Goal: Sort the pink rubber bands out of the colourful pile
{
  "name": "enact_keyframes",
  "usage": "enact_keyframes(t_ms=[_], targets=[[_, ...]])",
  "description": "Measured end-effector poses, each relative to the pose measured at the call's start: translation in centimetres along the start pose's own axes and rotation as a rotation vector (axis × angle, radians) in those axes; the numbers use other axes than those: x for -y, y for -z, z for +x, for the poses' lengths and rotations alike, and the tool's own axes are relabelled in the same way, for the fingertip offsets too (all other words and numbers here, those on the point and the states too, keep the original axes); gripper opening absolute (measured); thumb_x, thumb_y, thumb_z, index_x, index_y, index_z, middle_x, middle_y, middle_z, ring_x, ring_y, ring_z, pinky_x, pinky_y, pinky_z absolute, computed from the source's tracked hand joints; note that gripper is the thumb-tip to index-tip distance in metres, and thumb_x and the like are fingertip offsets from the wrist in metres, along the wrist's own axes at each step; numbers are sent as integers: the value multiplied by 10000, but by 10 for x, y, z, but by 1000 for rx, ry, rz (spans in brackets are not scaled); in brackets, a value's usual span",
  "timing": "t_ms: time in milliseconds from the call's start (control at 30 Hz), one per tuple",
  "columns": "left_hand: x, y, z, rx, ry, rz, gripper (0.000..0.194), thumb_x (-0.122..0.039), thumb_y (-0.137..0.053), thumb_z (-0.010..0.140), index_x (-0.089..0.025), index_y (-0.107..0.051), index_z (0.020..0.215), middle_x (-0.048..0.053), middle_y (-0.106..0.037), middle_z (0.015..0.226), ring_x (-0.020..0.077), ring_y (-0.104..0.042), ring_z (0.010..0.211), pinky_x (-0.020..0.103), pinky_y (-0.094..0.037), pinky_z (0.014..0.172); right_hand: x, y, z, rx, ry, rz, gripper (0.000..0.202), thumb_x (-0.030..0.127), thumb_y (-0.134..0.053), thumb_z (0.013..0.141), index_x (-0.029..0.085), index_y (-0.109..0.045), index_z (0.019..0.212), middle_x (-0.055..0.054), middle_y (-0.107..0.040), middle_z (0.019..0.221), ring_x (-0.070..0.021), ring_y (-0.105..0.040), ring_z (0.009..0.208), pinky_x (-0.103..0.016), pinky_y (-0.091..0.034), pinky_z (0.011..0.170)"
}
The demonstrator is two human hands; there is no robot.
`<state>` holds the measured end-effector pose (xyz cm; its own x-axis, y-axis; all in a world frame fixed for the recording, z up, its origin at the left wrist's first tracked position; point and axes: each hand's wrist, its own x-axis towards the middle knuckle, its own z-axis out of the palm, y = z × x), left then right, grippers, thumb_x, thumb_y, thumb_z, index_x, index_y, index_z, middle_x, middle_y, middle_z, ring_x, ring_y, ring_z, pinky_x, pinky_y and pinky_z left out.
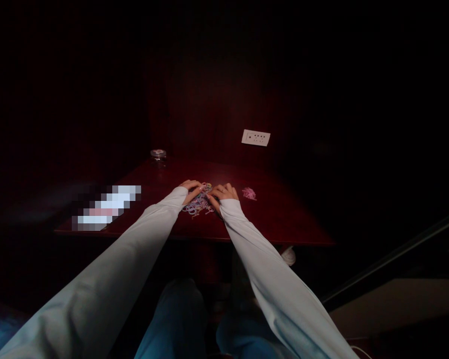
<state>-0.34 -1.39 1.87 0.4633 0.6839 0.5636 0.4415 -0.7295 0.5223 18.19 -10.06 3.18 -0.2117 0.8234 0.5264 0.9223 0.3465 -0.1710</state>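
Note:
A pile of small, thin, multicoloured loops (198,205), looking like elastic hair bands, lies on the dark red table (280,219). My left hand (191,190) bends over the pile's left upper side, its thumb and fingers drawn together. Across from it, my right hand (223,192) reaches over the right side with curled fingers, and a ring shows on one finger. Both sets of fingertips meet the loops; what each pinches is too small to make out. To the right of my right hand sits a separate little heap of pink bands (249,193).
A clear round jar with a lid (158,156) stands at the table's back left. A pixelated bright flat patch (110,207) covers something at the left edge. On the back wall is a white socket plate (256,137). Something white (289,256) shows below the front edge.

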Motion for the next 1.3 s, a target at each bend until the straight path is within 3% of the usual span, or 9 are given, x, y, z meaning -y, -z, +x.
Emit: enact_keyframes(t_ms=[167,467,900,1133,1300], targets=[[3,-4,1,-1,-51,25,375,-503,-456,919,-239,-686,784,50,-733,894,216,-568,840,351,-461,851,-1,-1,0,-13,21,9,338,451,-477,1016,290,-756,1117,-48,-713,1137,-247,-459,1081,-368,-350,903],[-3,9,2,56,-124,82,318,-447,-503,888,-230,-652,709,49,-734,871,210,-570,838,357,-438,849,-1,-2,1,21,20,25,354,491,-493,1002,293,-777,1074,-53,-712,1097,-237,-459,1063,-363,-350,910],[-13,14,0,-29,-64,208,270,-355,-545,886,-224,-627,664,27,-735,858,211,-565,843,375,-373,835,-8,-9,5,-36,-70,136,218,442,-645,929,289,-800,925,-32,-682,1088,-218,-477,1038,-360,-367,910],[-13,19,0,-122,-6,233,248,-321,-535,907,-221,-632,703,28,-717,868,209,-582,848,367,-369,834,-9,-10,6,-35,-97,184,202,417,-665,916,273,-804,885,-38,-660,1096,-211,-466,1033,-357,-369,932],[-15,21,-2,-329,37,256,282,-297,-489,938,-209,-592,691,23,-699,839,187,-595,806,351,-367,829,-12,-12,6,-65,-79,224,161,365,-681,901,265,-792,841,-31,-650,1091,-206,-469,1022,-354,-371,929]])
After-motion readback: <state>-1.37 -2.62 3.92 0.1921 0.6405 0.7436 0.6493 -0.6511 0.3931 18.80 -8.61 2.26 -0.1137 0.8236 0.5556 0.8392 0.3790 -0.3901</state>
